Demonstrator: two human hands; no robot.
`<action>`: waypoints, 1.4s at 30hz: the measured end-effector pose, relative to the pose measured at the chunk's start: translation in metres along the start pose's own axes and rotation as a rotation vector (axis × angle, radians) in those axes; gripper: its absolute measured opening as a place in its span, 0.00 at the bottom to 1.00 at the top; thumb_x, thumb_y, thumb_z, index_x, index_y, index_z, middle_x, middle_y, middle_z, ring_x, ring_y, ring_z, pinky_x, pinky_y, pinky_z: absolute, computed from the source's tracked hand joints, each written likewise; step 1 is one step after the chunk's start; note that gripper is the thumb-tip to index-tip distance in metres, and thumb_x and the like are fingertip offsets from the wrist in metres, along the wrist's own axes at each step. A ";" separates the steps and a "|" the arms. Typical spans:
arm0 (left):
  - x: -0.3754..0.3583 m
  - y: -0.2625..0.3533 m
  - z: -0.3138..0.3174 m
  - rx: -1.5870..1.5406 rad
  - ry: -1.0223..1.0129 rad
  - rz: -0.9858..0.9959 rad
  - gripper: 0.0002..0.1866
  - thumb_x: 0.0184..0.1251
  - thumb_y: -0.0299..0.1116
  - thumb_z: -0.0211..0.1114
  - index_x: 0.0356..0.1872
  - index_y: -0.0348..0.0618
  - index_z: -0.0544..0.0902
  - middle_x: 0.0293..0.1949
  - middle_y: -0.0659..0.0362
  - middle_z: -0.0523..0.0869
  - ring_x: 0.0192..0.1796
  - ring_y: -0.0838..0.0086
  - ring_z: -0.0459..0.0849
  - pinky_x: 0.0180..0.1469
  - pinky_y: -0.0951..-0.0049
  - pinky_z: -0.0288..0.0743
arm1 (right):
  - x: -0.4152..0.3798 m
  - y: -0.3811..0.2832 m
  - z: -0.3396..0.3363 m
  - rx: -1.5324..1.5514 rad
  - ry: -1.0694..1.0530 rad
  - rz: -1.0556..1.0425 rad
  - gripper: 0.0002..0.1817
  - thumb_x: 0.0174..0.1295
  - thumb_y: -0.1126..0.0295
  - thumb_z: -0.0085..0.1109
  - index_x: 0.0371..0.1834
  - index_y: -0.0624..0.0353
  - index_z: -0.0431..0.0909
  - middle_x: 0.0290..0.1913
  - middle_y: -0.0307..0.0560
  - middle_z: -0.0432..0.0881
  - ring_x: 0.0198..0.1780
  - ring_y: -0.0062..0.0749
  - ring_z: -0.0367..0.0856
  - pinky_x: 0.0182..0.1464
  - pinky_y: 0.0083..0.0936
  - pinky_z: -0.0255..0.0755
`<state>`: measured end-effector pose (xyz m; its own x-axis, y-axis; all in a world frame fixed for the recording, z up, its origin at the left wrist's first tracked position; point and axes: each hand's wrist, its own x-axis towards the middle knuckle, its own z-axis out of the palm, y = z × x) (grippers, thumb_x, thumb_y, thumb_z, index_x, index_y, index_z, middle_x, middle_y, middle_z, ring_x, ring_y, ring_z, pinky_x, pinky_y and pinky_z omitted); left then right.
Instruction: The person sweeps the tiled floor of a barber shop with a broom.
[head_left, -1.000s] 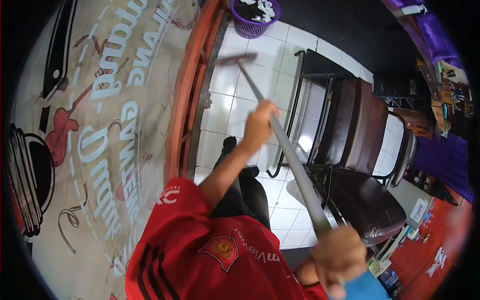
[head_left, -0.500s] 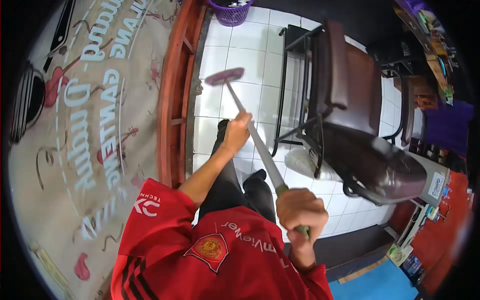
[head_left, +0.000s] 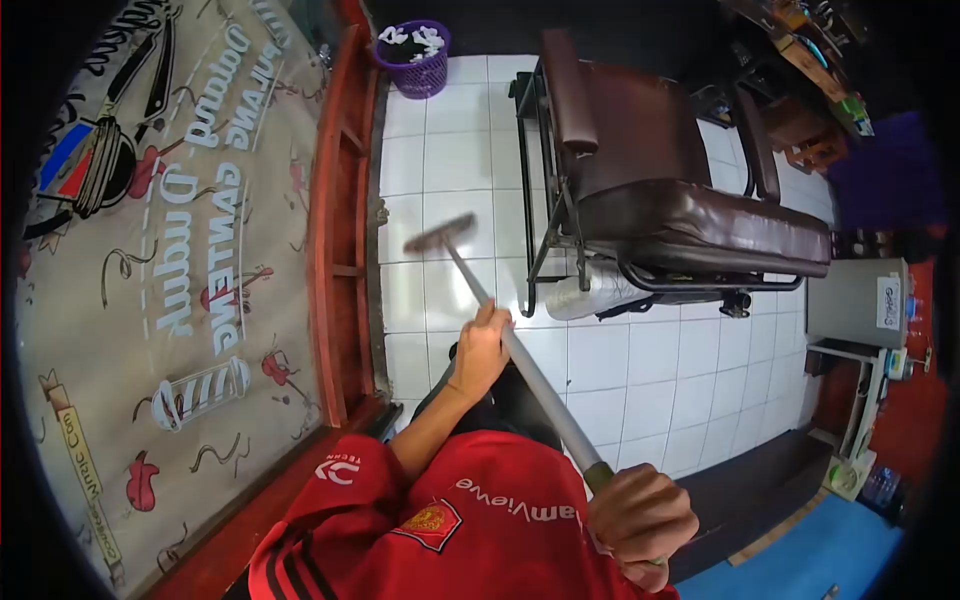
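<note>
A long-handled broom or mop slants across the middle of the view. Its grey pole ends in an olive-green grip, and its narrow, dull purplish head is on the white tiles, blurred by motion. My left hand is closed around the pole about midway along, with the arm stretched forward. Lower down, my right hand wraps around the grip in front of my red shirt. The lower end of the grip is mostly hidden by that hand.
A brown padded chair with a black metal frame stands to the right of the head. At the far end is a purple basket holding white crumpled pieces. A red-framed painted window runs along my left. A grey cabinet is at right.
The view has shifted, showing more of the basket and window. Relative to the tiles and basket, the tool's head has been drawn slightly toward me. Both hands keep their hold on the pole.
</note>
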<state>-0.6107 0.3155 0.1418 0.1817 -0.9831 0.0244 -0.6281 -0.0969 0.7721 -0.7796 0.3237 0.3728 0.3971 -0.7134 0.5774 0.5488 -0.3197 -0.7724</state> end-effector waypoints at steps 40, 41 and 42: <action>0.043 -0.012 0.001 -0.482 0.611 0.124 0.13 0.55 0.24 0.62 0.17 0.38 0.66 0.16 0.52 0.66 0.21 0.58 0.68 0.25 0.64 0.63 | 0.057 0.022 0.083 -0.254 -0.293 0.181 0.14 0.60 0.68 0.48 0.19 0.60 0.62 0.16 0.50 0.74 0.20 0.38 0.77 0.26 0.37 0.75; 0.057 -0.028 0.008 -0.484 0.638 0.074 0.15 0.56 0.25 0.61 0.15 0.37 0.66 0.15 0.51 0.65 0.20 0.57 0.67 0.24 0.64 0.62 | 0.051 0.049 0.092 -0.328 -0.163 0.168 0.13 0.59 0.69 0.48 0.20 0.58 0.58 0.15 0.49 0.71 0.19 0.38 0.74 0.23 0.33 0.73; 0.066 -0.045 0.016 -0.463 0.667 0.053 0.15 0.56 0.25 0.61 0.15 0.37 0.66 0.15 0.51 0.65 0.20 0.57 0.67 0.24 0.64 0.62 | 0.046 0.075 0.085 -0.411 -0.030 0.141 0.16 0.63 0.62 0.48 0.22 0.58 0.57 0.15 0.48 0.70 0.17 0.34 0.70 0.23 0.34 0.70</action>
<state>-0.5823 0.2523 0.0990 0.6650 -0.6705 0.3289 -0.2985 0.1650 0.9400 -0.6573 0.3201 0.3641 0.4719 -0.7513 0.4613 0.1515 -0.4463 -0.8819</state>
